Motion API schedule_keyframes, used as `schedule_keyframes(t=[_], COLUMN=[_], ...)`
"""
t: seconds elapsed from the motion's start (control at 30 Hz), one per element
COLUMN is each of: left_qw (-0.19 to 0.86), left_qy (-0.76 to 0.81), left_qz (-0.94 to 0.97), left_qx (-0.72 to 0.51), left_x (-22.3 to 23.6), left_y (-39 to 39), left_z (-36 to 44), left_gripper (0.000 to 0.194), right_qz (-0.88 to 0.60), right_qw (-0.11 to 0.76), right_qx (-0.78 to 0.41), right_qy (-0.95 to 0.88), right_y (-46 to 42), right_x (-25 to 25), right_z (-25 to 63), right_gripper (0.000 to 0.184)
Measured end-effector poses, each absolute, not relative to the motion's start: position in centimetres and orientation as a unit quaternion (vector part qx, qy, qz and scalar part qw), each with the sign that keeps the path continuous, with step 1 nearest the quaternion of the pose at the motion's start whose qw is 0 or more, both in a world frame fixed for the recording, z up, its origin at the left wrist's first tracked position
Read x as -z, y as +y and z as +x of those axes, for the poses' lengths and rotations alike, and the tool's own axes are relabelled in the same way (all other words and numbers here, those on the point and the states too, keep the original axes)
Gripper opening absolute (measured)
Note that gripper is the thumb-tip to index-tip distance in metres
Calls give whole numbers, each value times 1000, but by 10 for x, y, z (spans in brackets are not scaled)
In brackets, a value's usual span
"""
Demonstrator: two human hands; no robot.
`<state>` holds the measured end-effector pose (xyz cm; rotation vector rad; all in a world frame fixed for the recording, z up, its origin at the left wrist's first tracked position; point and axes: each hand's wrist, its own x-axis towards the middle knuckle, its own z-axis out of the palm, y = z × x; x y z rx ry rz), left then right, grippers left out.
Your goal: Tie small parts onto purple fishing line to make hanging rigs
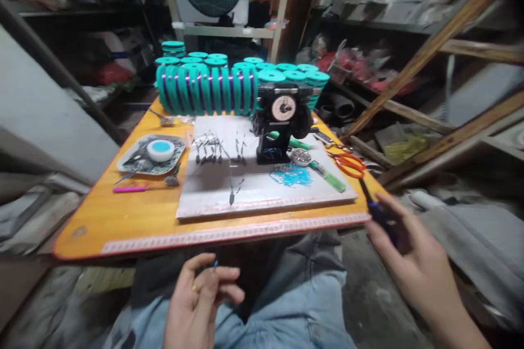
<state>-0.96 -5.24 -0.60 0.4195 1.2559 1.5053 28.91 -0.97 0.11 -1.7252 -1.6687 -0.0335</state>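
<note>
My left hand [200,297] hovers over my lap below the table's front edge, its fingers pinched on a tiny blue piece [215,265]. Off the table's right corner, my right hand [413,262] is wrapped round a dark blue-handled tool [379,211] whose black shaft points up toward the orange table [135,218]. On the table lies a grey board [262,188] carrying a black winding machine [280,120] with a round dial, several small metal hooks [213,147] and a patch of blue bits [291,175].
Rows of teal spools [207,90] line the table's back. A tray [149,155] with a white-and-blue disc sits left, a pink stick [130,189] near it. Orange scissors [347,163] and a green tool [327,174] lie right. Shelves, wooden beams and a fan surround the table.
</note>
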Motion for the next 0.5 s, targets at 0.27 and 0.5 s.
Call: schedule_keyframes(t=[0.27,0.5], left_qw=[594,539], left_qy=[499,529], left_qz=[178,205], left_qx=[-606,-623], left_x=[0,0], left_y=[-56,-61], left_z=[-21,-24], left_gripper=[37,36], right_qz=[-398,-386], right_qw=[341,352], right_qx=[-220,-243], right_qy=[-823,-818], right_y=[-42,-39], right_x=[10,20], right_z=[162,136], right_gripper=[48,58])
